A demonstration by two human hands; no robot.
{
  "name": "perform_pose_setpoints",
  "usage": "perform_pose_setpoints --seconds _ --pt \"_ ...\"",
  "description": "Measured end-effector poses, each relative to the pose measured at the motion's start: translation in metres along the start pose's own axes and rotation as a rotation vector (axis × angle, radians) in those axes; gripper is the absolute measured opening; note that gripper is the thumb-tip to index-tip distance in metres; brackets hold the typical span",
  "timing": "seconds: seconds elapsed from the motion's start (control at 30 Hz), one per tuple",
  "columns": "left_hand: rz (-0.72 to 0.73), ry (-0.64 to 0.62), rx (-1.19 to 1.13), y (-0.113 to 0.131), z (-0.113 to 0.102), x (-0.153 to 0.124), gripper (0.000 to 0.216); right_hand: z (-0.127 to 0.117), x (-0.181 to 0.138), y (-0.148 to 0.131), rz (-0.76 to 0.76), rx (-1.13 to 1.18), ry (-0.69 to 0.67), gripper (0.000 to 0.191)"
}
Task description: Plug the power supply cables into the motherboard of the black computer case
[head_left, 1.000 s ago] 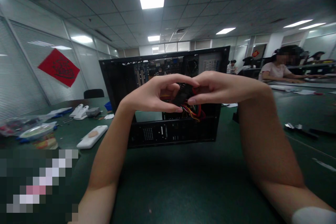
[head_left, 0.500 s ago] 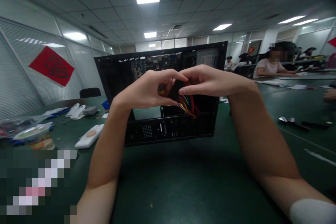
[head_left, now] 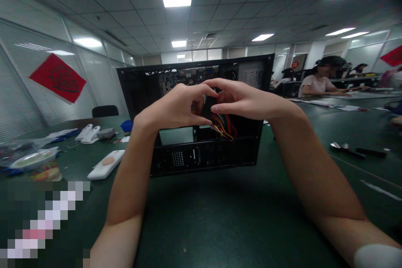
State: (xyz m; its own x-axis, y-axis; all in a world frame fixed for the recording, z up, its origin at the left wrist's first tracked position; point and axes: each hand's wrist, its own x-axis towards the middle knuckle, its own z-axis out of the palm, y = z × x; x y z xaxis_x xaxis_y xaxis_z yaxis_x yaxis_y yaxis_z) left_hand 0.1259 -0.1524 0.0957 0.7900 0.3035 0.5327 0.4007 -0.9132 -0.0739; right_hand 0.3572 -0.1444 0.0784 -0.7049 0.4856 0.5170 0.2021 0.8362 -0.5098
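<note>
In the head view, the black computer case (head_left: 232,154) stands on the green table (head_left: 201,222), well in from the left edge. Its side is open, and a board (head_left: 188,77) already sits inside. The colored wires (head_left: 228,129) hang in a loose bunch, so the wire job looks unfinished. The left hand (head_left: 176,105) and right hand (head_left: 246,98) curl around a dark part (head_left: 207,105); I can't tell if they grip it. They hide the middle. A white slab (head_left: 105,168) lies nearer the left edge, black strips (head_left: 371,152) off to the right.
</note>
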Motion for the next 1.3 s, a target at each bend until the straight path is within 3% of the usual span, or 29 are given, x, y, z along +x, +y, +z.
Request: perform_pose_setpoints --seconds 0.33,0.7,1.3 --pt "0.019 0.058 0.050 -0.004 0.008 0.003 0.048 0.004 0.003 0.001 -0.112 -0.125 -0.018 0.058" --pt "0.077 0.140 0.186 0.005 0.007 0.002 0.043 0.008 0.002 -0.001 -0.196 -0.065 -0.025 0.055" --pt "0.061 0.110 0.217 0.006 0.006 0.002 0.049 0.004 0.006 0.004 -0.171 -0.064 -0.059 0.055"
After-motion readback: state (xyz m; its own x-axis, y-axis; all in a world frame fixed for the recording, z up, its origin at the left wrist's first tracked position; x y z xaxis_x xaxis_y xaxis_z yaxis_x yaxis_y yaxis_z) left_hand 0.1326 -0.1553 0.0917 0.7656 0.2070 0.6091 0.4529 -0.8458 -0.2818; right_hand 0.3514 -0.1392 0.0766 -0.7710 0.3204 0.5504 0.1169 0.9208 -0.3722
